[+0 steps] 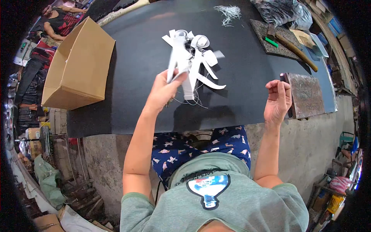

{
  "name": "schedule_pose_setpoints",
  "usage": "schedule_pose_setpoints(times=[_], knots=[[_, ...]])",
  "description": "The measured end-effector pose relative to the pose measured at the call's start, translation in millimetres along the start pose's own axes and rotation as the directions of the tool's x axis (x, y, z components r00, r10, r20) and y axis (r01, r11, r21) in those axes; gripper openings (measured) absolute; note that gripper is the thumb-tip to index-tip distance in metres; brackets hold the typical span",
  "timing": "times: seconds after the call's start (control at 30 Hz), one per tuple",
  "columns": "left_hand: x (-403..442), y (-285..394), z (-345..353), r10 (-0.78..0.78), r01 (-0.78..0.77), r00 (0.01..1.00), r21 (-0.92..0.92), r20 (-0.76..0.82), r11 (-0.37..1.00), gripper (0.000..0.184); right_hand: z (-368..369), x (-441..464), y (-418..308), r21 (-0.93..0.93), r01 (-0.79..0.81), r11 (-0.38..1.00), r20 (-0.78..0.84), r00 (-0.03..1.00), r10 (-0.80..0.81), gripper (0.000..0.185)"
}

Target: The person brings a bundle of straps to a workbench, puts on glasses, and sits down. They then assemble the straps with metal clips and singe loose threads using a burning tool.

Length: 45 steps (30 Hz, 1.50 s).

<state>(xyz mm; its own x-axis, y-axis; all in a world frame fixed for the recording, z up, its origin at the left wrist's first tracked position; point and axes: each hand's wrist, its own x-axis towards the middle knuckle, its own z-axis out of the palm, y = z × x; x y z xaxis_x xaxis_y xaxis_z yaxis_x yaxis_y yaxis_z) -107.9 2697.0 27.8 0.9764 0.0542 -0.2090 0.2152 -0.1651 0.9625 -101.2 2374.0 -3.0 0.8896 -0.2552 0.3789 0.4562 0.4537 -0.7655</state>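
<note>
My left hand (165,89) is closed around a white strap (178,58), which stands up from its fingers and is partly blurred. Just beyond it, a loose pile of white straps (197,58) with curled ends lies on the black tabletop (143,96). Thin threads (199,101) trail from the near end of the pile. Off to the right, my right hand (277,101) is raised with thumb and fingers pinched together, beside a rusty metal plate (307,94). Whatever sits between those fingertips is too small to name.
An open cardboard box (87,65) stands at the left. At the back right, a hammer (297,52) and a green-handled tool (270,41) lie on a dark slab (262,29), near a plastic bag (280,13). Thread scraps (228,14) lie at the back. Another person (63,21) is far left.
</note>
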Motion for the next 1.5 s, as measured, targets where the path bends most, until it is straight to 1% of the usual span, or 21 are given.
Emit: schedule_pose_setpoints(times=[0.1, 0.17, 0.2, 0.27, 0.37, 0.4, 0.47, 0.5, 0.53, 0.6, 0.7, 0.8, 0.93, 0.97, 1.07, 1.1, 1.2, 1.3, 1.4, 1.43, 1.5], knots=[[-8.0, -15.6, -17.5, -0.03, 0.025, 0.999, -0.114, -0.041, 0.993, 0.022, 10.7, -1.2, 7.0, -0.061, -0.102, 0.993, 0.011, 0.995, 0.103, 0.006], [-15.0, -30.5, -23.1, -0.091, 0.072, 0.992, -0.2, -0.091, 0.977, 0.022, 25.5, -4.4, 14.3, -0.099, -0.199, 0.975, 0.028, 0.979, 0.203, 0.007], [-19.4, -36.5, -26.1, -0.123, 0.091, 0.986, -0.244, -0.117, 0.965, 0.022, 35.0, -6.5, 16.6, -0.14, -0.259, 0.956, 0.072, 0.96, 0.271, 0.006], [-28.0, -44.7, -31.8, -0.157, 0.11, 0.978, -0.3, -0.136, 0.947, 0.022, 58.9, -12.3, 23.6, -0.177, -0.305, 0.936, 0.165, 0.928, 0.334, 0.004], [-41.7, -50.6, -32.1, -0.185, 0.096, 0.966, -0.417, -0.179, 0.904, 0.022, 81.8, -13.4, 44.1, -0.267, -0.365, 0.892, 0.344, 0.829, 0.442, 0.005], [-44.0, -53.1, -33.0, -0.176, 0.084, 0.969, -0.443, -0.172, 0.893, 0.021, 89.1, -14.5, 51.5, -0.248, -0.41, 0.878, 0.402, 0.781, 0.478, 0.007], [-46.7, -64.9, -34.5, -0.158, 0.061, 0.975, -0.495, -0.157, 0.867, 0.021, 96.4, -11.7, 73.5, -0.307, -0.432, 0.848, 0.563, 0.636, 0.528, 0.01], [-47.1, -68.2, -35.9, -0.154, 0.06, 0.976, -0.493, -0.152, 0.868, 0.022, 105.4, -10.0, 73.7, -0.399, -0.43, 0.81, 0.59, 0.555, 0.586, 0.013], [-47.5, -70.0, -37.1, -0.152, 0.057, 0.977, -0.508, -0.148, 0.86, 0.023, 109.5, -10.9, 82.9, -0.427, -0.408, 0.807, 0.62, 0.517, 0.59, 0.015], [-47.8, -69.0, -36.5, -0.145, 0.05, 0.98, -0.536, -0.136, 0.843, 0.024, 119.1, -13.4, 95.9, -0.509, -0.287, 0.811, 0.629, 0.519, 0.578, 0.016], [-47.0, -64.3, -28.2, -0.092, -0.043, 0.97, -0.527, -0.227, 0.849, 0.028, 124.3, -10.1, 111.4, -0.607, -0.162, 0.778, 0.638, 0.483, 0.599, 0.013], [-44.9, -66.5, -22.8, 0.002, -0.091, 0.949, -0.265, -0.316, 0.96, 0.032, 124.5, -9.4, 104.5, -0.633, -0.082, 0.769, 0.615, 0.549, 0.565, 0.013], [-43.4, -60.7, -8.9, 0.031, -0.117, 0.945, -0.247, -0.326, 0.962, 0.025, 125.2, -6.6, 71.1, -0.731, -0.102, 0.675, 0.471, 0.641, 0.606, 0.015], [-41.9, -62.5, -7.5, 0.037, -0.105, 0.951, -0.206, -0.308, 0.973, 0.021, 122.3, -5.3, 66.4, -0.755, -0.096, 0.649, 0.434, 0.668, 0.604, 0.015], [-38.6, -63.4, -2.0, 0.016, -0.067, 0.963, -0.181, -0.27, 0.981, 0.021, 102.0, -2.3, 64.3, -0.632, -0.361, 0.686, 0.346, 0.66, 0.666, 0.014], [-37.8, -63.3, -3.9, 0.041, -0.075, 0.973, -0.143, -0.227, 0.987, 0.022, 97.5, -2.1, 62.9, -0.589, -0.404, 0.7, 0.347, 0.656, 0.67, 0.014], [-32.6, -68.3, -0.8, 0.028, -0.082, 0.988, -0.365, -0.149, 0.927, 0.024, 91.8, -5.8, 57.9, -0.554, -0.41, 0.725, 0.32, 0.699, 0.64, 0.015], [-33.9, -66.7, -1.8, -0.043, 0.009, 0.998, -0.504, -0.055, 0.864, 0.024, 87.1, -8.9, 56.0, -0.668, -0.203, 0.716, 0.323, 0.788, 0.524, 0.017], [-33.7, -63.8, -1.3, -0.104, 0.075, 0.994, -0.585, -0.016, 0.808, 0.025, 88.9, -13.4, 49.5, -0.579, -0.167, 0.798, 0.342, 0.838, 0.424, 0.017], [-34.4, -62.5, -4.6, -0.119, 0.107, 0.993, -0.625, 0.022, 0.774, 0.029, 86.7, -14.0, 49.7, -0.569, -0.17, 0.805, 0.34, 0.842, 0.418, 0.018], [-32.7, -67.2, -1.4, -0.095, 0.052, 0.995, -0.637, -0.033, 0.769, 0.032, 80.9, -14.6, 50.8, -0.548, -0.172, 0.819, 0.337, 0.85, 0.404, 0.018]])
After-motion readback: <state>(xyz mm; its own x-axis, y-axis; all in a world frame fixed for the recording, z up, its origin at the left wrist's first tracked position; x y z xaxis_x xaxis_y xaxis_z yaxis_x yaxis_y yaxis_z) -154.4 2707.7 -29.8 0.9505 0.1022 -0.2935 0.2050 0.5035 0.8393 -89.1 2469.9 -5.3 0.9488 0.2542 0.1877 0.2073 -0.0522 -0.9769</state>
